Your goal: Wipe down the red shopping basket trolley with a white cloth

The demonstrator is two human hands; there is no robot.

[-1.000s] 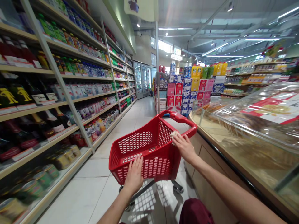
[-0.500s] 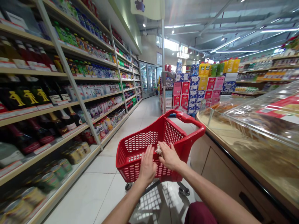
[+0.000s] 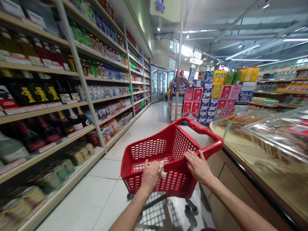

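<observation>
Moved since half a second ago: from beneath the right hand point(image 3: 198, 166) to the left hand point(image 3: 150, 176), one crumpled white wad point(image 3: 162, 170); drawn back from mid-rim toward the handle end, the right hand.

Underfoot, pale tiled floor point(image 3: 103, 195), marked with a lattice shadow. Along the left of the aisle, long run of stocked shelving point(image 3: 79, 64), in tiers of wine bottles, bright drink bottles and, at the lowest level, cans point(image 3: 51, 180). At the far end, upright coolers point(image 3: 158, 80) with glass doors. To the right, wood-panelled counter point(image 3: 223, 183) edged in clear glass, laden with food under clear plastic, partly blurred. Beyond, stack of printed cartons point(image 3: 197, 94) in pink, red, blue and yellow, topped with large yellow and green bottles point(image 3: 218, 77), behind a slim metal pole point(image 3: 178, 106).

At center, red shopping cart point(image 3: 179, 164), upright on dark casters point(image 3: 192, 208) between shelving and counter, with pierced walls and a handle point(image 3: 201, 128) toward the counter side. Along the near rim, both hands. On the right: open, with extended fingers, laid at the rim close to the handle end. On the left: closed around the wad, near the middle of the rim.

Smallest, the wad itself: bulging out on the thumb side of the left hand, over the near rim. Cloth or tissue, impossible to tell.
</observation>
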